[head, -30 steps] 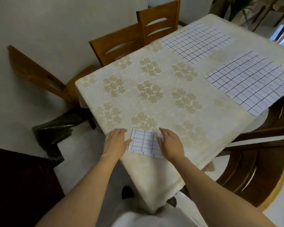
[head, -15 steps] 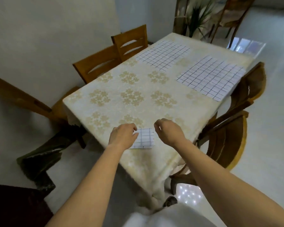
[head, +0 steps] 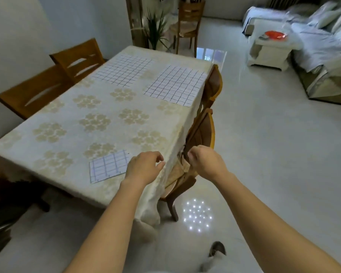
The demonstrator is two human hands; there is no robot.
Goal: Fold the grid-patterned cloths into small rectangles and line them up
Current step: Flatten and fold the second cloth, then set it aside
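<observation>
Cloths printed with a dark grid lay at three spots on the table [head: 67,123], which wore a cream cover with pale gold flower clusters. The folded cloth [head: 108,166], a small rectangle, sat near the table's near edge, slightly skewed to that edge. Just to its right hovered the left hand [head: 144,168], palm down over the table's near right corner. Its fingers were loosely curled, the thumb near the forefinger, with nothing between them. It was close beside the folded cloth, and whether it touched the cloth could not be told. The right hand [head: 207,162] hung past the table's right edge, above a wooden chair [head: 203,133] pushed in there. Its fingers too were loosely curled, and nothing showed in them. Both forearms were bare.

At the far end, the left flat cloth [head: 122,70] and the right flat cloth [head: 175,85] lay spread open side by side, apart from each other, the right one reaching the table's right edge. Both were well apart from the folded cloth.

Two more chairs [head: 47,83] stood along the table's left side by the wall. Beyond the table were a potted plant [head: 156,28], a far chair [head: 187,22], a glossy white floor [head: 264,154], a low white side table [head: 268,52] bearing something red, and a pale sofa [head: 323,36].
</observation>
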